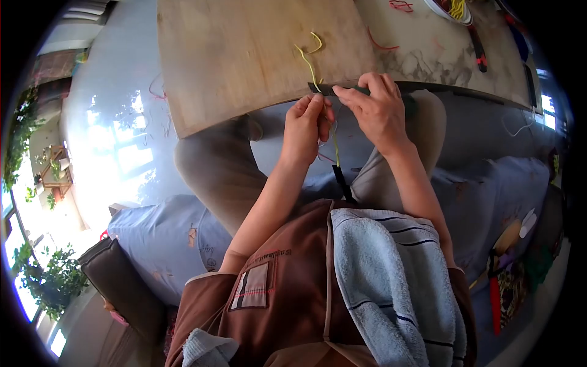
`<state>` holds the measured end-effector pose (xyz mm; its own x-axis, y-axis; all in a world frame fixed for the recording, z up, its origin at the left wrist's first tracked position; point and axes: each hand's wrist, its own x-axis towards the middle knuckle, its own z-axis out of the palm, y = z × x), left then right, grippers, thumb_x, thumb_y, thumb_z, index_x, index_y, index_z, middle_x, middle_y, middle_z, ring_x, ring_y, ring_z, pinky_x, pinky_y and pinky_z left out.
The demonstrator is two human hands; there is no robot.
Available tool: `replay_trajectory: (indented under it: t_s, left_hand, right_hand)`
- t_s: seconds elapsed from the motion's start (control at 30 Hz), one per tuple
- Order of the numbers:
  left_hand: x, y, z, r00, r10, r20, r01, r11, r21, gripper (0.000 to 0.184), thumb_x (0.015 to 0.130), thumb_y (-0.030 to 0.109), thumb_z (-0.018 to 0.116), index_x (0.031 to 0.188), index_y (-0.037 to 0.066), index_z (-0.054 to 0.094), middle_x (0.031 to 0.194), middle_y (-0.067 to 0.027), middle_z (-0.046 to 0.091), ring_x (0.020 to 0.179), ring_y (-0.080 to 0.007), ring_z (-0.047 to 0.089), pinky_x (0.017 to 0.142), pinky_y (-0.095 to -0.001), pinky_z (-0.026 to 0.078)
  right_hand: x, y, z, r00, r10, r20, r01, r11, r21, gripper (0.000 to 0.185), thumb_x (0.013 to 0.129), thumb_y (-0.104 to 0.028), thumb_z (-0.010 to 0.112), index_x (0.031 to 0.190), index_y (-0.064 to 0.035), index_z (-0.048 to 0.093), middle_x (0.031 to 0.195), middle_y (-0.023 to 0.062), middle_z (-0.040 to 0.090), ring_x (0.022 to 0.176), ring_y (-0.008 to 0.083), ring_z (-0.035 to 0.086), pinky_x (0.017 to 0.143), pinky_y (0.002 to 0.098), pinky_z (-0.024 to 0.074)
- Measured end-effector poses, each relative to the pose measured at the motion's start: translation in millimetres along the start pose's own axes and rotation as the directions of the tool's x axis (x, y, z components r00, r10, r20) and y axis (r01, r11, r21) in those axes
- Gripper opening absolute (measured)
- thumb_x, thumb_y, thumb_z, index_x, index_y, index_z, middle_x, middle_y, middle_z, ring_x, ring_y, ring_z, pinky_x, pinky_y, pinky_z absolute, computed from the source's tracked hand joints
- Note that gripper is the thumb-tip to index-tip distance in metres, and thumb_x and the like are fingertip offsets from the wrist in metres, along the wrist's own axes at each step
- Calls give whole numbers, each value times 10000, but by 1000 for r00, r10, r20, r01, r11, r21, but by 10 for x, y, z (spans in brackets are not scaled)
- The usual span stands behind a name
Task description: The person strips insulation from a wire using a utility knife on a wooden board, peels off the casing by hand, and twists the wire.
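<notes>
A thin yellow cord [306, 62] lies across the table edge and runs down through my left hand [303, 127]. That hand is closed, thumb and fingers pinched on the cord just below the edge. Lower down, the yellow cord hangs toward a dark strap [341, 181] in front of my lap. My right hand [377, 113] is beside it at the edge, its fingers bent and its thumb side pointing left. A dark green thing shows partly between its fingers; I cannot make out what it is. A dark strip [320, 88] lies on the edge between the hands.
The wooden board [244, 55] covers the left of the table. On the marbled tabletop [422, 61] are a red thread [384, 46], a red-and-black handled tool [478, 52] and a bowl [441, 11] with yellow cord. A light blue towel [373, 257] hangs over my brown apron [293, 263].
</notes>
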<state>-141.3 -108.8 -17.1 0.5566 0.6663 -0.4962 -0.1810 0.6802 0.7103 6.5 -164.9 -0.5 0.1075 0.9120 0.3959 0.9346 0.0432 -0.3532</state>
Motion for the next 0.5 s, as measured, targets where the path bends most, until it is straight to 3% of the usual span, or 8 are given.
replay_trajectory:
  t_s: [0.17,0.5]
  left_hand:
    - [-1,25,-45,999,-29,15,29,999,-14,220,949,216,426,854,42,521,637,-21,525,405,-69,370,371,-205,292]
    - [10,40,-68,997,-70,43,73,994,-82,181,941,223,457,882,73,541,655,10,503,462,-39,333,408,-188,261]
  right_hand:
    - [-34,15,124,999,26,-40,-26,1000,6,266,649,-96,638,892,-197,680,867,35,486,857,221,474,729,338,404]
    - [40,23,263,989,-16,-149,13,1000,-20,235,679,-142,607,896,-210,666,856,35,486,840,236,478,730,341,409]
